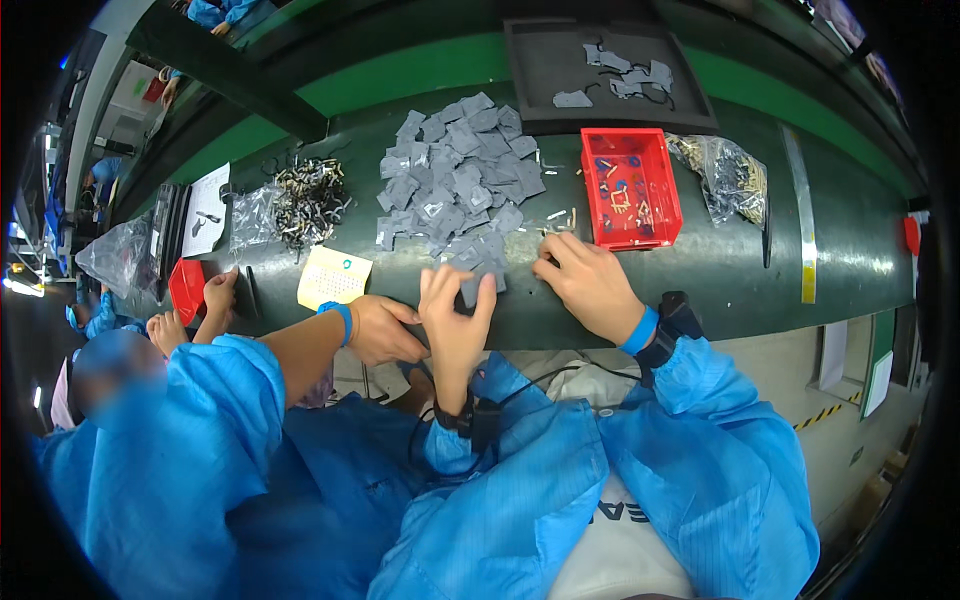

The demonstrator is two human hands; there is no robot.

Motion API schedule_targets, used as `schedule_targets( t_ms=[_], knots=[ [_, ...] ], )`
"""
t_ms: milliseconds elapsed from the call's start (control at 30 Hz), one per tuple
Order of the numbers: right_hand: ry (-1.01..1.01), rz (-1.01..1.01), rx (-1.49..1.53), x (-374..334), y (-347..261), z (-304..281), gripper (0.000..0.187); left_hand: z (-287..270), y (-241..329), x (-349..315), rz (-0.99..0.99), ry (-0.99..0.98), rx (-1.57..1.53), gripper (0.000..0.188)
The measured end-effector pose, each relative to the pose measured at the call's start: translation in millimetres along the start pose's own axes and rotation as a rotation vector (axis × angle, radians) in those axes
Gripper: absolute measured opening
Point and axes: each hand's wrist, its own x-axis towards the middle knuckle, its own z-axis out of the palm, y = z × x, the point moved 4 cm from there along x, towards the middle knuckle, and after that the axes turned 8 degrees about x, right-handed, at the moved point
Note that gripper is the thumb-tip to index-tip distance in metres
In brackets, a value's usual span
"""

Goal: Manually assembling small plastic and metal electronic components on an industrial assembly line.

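A big heap of flat grey pieces (455,165) covers the middle of the dark green table. At the heap's near edge, my left hand (455,318) has its thumb and fingers around a small flat grey piece (469,290). To the right, my right hand (592,285) rests at the table top with fingers bent down and pressed together; whatever they pinch is hidden. Just beyond those fingertips lie a few small tan pins (560,222). A red bin (672,205) with small tan and blue parts inside stands past my right hand.
Close on my left is a co-worker's hand (385,330). A yellow note (335,277) and a pile of small dark and tan parts (308,200) lie left of the heap. A black tray (540,70) with grey pieces sits behind; a clear bag of tan parts (738,185) is at right.
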Motion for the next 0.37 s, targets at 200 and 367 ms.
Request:
schedule_targets(
  t_ms=[200,367],
  knots=[
    [-0.056,-0.053,-0.149,16.3,10.4,-25.8,0.013,27.3,3.0,41.5,0.180,0.036,0.327,0.028],
    [0.005,-0.088,-0.353,37.1,26.7,-41.7,0.007,15.9,7.5,35.6,0.174,0.221,0.348,0.045]
  ],
)
